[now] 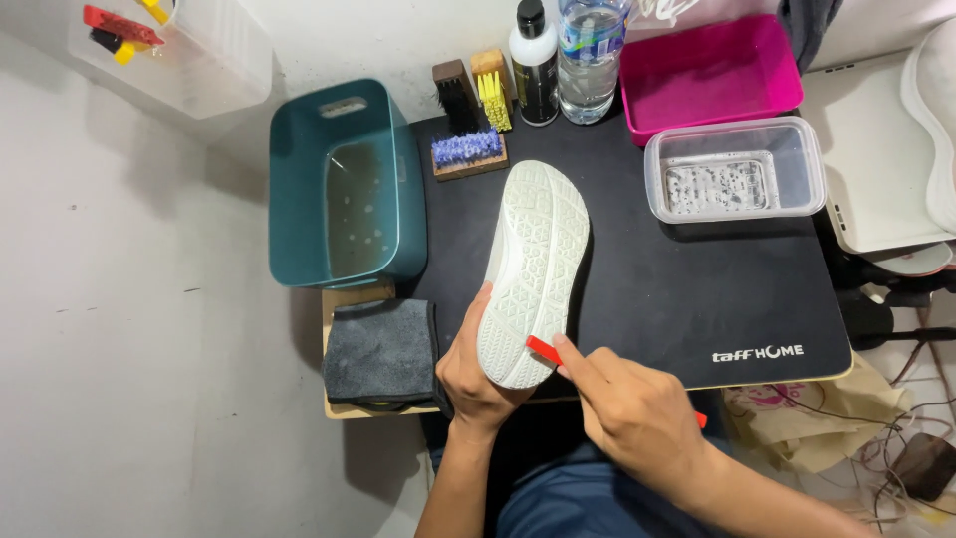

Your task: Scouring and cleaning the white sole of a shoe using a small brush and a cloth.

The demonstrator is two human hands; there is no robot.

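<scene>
Over the black mat [697, 289], hands hold shoe [533, 269] and red tool [544, 350].

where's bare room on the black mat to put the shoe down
Bare mat lies right of the shoe, below the clear tub. The back edge is crowded with brushes, bottles and the pink tray.

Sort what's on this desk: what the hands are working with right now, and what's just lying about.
In hand:
left hand holding the white shoe, sole up
right hand pressing a red tool to the sole

Lying about:
teal bin
grey cloth
brushes
two bottles
pink tub
clear tub
</scene>
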